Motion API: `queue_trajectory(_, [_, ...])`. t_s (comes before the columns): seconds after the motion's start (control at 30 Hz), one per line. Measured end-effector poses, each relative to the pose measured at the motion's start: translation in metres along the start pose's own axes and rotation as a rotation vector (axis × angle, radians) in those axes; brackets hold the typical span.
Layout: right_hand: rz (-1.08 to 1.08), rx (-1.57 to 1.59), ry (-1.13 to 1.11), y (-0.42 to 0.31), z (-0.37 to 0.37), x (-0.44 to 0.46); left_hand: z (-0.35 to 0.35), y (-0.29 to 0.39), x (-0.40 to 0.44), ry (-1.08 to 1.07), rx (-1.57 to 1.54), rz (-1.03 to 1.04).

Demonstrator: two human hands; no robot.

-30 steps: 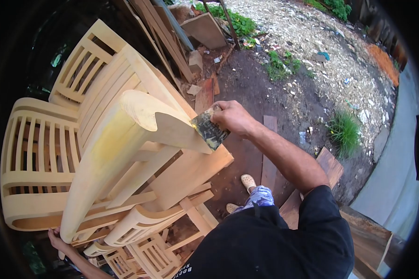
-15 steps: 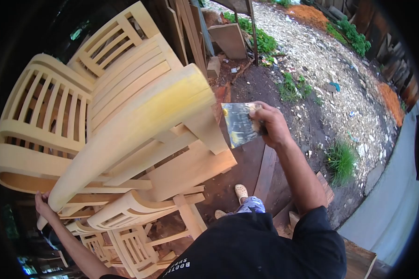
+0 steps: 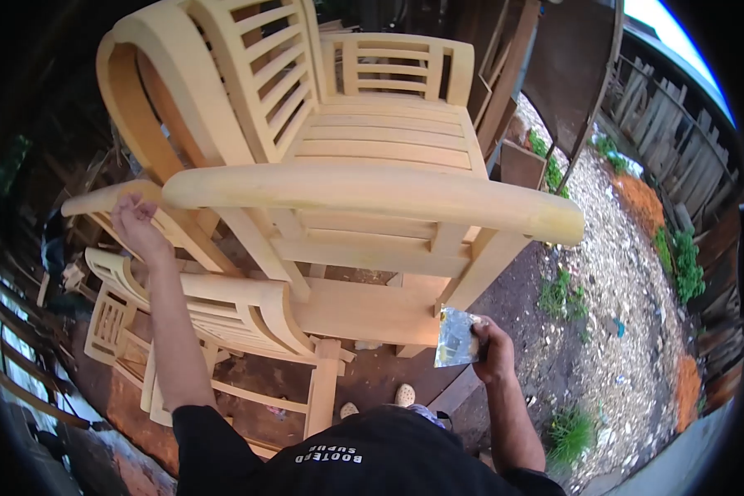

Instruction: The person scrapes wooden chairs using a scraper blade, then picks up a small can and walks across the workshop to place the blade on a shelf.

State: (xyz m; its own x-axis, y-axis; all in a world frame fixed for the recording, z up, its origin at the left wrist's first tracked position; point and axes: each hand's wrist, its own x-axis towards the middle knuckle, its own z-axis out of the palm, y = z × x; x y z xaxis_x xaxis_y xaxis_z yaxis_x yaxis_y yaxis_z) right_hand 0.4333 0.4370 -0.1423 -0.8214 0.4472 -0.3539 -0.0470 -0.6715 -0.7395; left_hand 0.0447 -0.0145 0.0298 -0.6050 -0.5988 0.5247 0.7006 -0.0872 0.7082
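In my right hand (image 3: 494, 351) is a flat metal putty scraper (image 3: 456, 339), its blade smeared, held low beside the bench's front leg (image 3: 488, 269) and apart from the armrest. The pale wooden armrest (image 3: 372, 188) runs across the middle, with a yellowish patch at its right end. My left hand (image 3: 138, 225) is raised near that armrest's left end, fingers loosely bent and apart, with nothing visible in them. Behind it lies another curved wooden arm (image 3: 99, 199); whether the fingers touch it I cannot tell. The slatted seat (image 3: 388, 136) extends beyond the armrest.
More unfinished slatted furniture (image 3: 231, 310) stands below and left. Planks (image 3: 508, 78) lean at the back beside a brown panel (image 3: 566, 70). Pale chip-strewn ground (image 3: 628, 273) with grass tufts (image 3: 570, 434) lies right, bounded by a wooden fence (image 3: 670, 124).
My view has turned toward the left and up. My left hand has come off the armrest's far end and lifted. The right hand, still holding the scraper, is lower beside the bench.
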Motion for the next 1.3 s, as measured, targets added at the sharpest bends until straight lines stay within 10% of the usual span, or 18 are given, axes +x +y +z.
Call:
queue_trajectory(0.27, [0.010, -0.109, -0.141, 0.035, 0.123, -0.013, -0.118, -0.008, -0.277, -0.661, 0.023, -0.598])
queue_trajectory(0.47, [0.083, -0.105, -0.298, 0.070, 0.212, -0.027, -0.112, 0.067, -0.318, -0.900, -0.121, -0.347])
queue_trajectory(0.67, [0.110, -0.156, -0.452, 0.087, 0.270, -0.031, -0.076, 0.085, -0.293, -0.641, -0.118, -0.156])
queue_trajectory(0.9, [0.056, -0.234, -0.506, 0.099, 0.289, -0.019, -0.044, 0.062, -0.270, -0.299, -0.287, -0.394])
queue_trajectory(1.3, [-0.001, -0.657, -0.429, 0.068, 0.186, 0.027, -0.002, 0.052, -0.217, -0.150, -0.219, -0.320])
